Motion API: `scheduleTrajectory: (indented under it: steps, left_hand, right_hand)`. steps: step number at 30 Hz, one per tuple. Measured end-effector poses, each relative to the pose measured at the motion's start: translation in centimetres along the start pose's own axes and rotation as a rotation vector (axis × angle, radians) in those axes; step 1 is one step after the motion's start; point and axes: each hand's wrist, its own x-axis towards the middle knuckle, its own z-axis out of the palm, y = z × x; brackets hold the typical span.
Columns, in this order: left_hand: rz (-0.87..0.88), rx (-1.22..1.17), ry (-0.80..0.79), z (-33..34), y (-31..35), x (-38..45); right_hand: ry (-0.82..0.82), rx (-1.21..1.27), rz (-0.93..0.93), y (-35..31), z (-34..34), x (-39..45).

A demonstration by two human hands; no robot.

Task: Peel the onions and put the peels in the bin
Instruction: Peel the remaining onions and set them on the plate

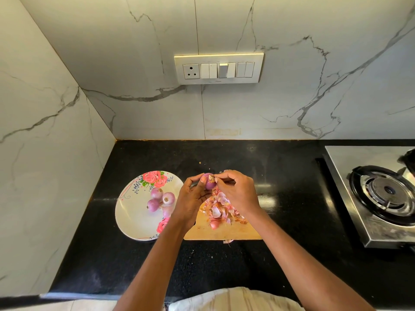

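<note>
My left hand grips a small purple onion above the far end of a wooden cutting board. My right hand pinches the skin at the onion's top; a thin dark blade seems to lie under its fingers. A heap of pink and brown onion peels covers the board below both hands. One small unpeeled onion lies among the peels. Several peeled onions rest on a white flowered plate to the left. No bin is in view.
A steel gas stove stands at the right on the black countertop. A loose peel scrap lies just off the board's near edge. Marble walls close the left and back, with a switch panel above.
</note>
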Motion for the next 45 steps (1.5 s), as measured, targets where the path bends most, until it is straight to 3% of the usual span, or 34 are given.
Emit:
scheduleTrajectory:
  steps: [5,15,23,37,45]
  left_hand:
    - [0.022,0.008,0.009,-0.2,0.3,0.2]
    - [0.073,0.057,-0.021,-0.4,0.2,0.4]
    - [-0.007,-0.111,-0.044,0.0,-0.2,0.3]
    - [-0.065,-0.343,-0.056,-0.6,-0.1,0.4]
    - [-0.009,-0.242,-0.098,-0.8,0.8,0.2]
  right_hand:
    - [-0.035,0.047,0.004,-0.4,0.2,0.1]
    - [0.052,-0.009,-0.066,-1.0,-0.1,0.0]
    - [0.126,-0.033,-0.098,-0.9,0.1,-0.2]
    - [0.017,0.178,0.038,-1.5,0.0,-0.1]
    - [0.025,0.079,-0.041,-1.1,-0.2,0.1]
